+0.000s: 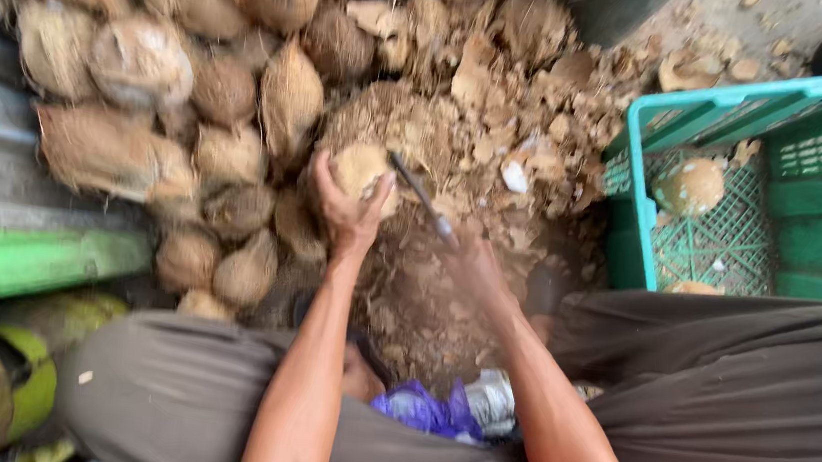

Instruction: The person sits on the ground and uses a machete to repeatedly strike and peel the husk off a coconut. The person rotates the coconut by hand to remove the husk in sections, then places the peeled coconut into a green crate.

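Note:
My left hand (341, 206) grips a brown coconut (361, 168) and holds it on a husk-covered mound (391, 124). My right hand (473, 267), blurred by motion, is closed on the handle of a dark-bladed knife (419, 197). The blade's tip reaches the coconut's right side. Both forearms stretch forward from between my knees, which are in grey-brown trousers (737, 393).
A pile of several husked coconuts (195, 70) lies at the left and back. Broken husk and shell chips (524, 101) litter the ground. A green plastic crate (787, 187) at right holds peeled coconuts (693, 185). A green rail (26, 264) runs at left.

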